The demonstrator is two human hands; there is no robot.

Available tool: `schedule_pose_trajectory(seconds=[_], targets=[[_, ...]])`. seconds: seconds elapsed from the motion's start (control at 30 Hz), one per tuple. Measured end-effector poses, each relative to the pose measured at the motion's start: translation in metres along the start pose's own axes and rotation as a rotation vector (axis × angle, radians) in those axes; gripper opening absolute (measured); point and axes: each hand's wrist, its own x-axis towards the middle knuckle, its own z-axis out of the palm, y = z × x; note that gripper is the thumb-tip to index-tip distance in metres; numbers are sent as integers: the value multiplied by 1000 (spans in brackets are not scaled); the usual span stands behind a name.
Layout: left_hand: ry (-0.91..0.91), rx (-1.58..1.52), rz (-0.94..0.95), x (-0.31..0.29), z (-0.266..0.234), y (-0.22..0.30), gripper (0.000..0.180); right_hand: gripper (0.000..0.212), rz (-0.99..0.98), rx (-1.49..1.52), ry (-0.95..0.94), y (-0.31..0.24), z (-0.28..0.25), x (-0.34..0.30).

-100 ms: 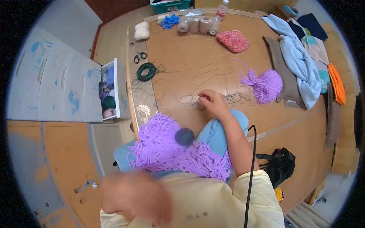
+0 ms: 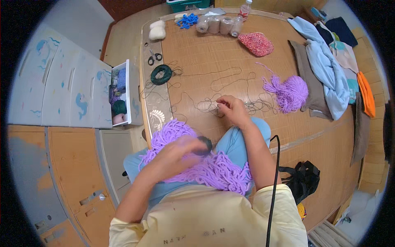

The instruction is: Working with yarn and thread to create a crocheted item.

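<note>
My left hand (image 2: 181, 153), smeared by motion, is over the lilac chunky yarn (image 2: 218, 173) heaped on my lap. Its fingertips reach a small dark ball of yarn (image 2: 204, 145); whether they grip it I cannot make out. Out past my knee, my right hand (image 2: 232, 110) is closed in a pinch on thin dark thread (image 2: 201, 106). Loose loops of that thread spread over the mat on both sides of this hand and run toward a dark green ring-shaped skein (image 2: 161, 74) at the left.
Scissors (image 2: 154, 58), white yarn (image 2: 157, 31), blue yarn pieces (image 2: 187, 20), wrapped thread cones (image 2: 219, 25) and a bottle (image 2: 245, 9) lie toward the far side. A pink knitted piece (image 2: 256, 44), lilac yarn ball (image 2: 293, 91) and folded clothes (image 2: 329, 78) are right. An open drawer (image 2: 131, 94) stands left.
My left hand has swung up and forward from near my chest to the dark ball on the lilac yarn. My right hand keeps its place at the thread.
</note>
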Motion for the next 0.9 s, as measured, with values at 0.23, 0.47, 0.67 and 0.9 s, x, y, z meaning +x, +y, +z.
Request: schedule_pose_trajectory(seconds=[0.23,0.47,0.67,0.9], targets=[[47,268,-173,28,66,-110,54,21,-8,29,2,5,8,8],[92,262,-235,36,73,-115,65,22,53,87,-27,-6,5,8],[257,-614,-360,16,3,-60,65,40,-26,429,-197,-68,0,-9],[348,-1153,-134,-19,-39,-27,67,61,-29,846,-426,-120,43,-14]])
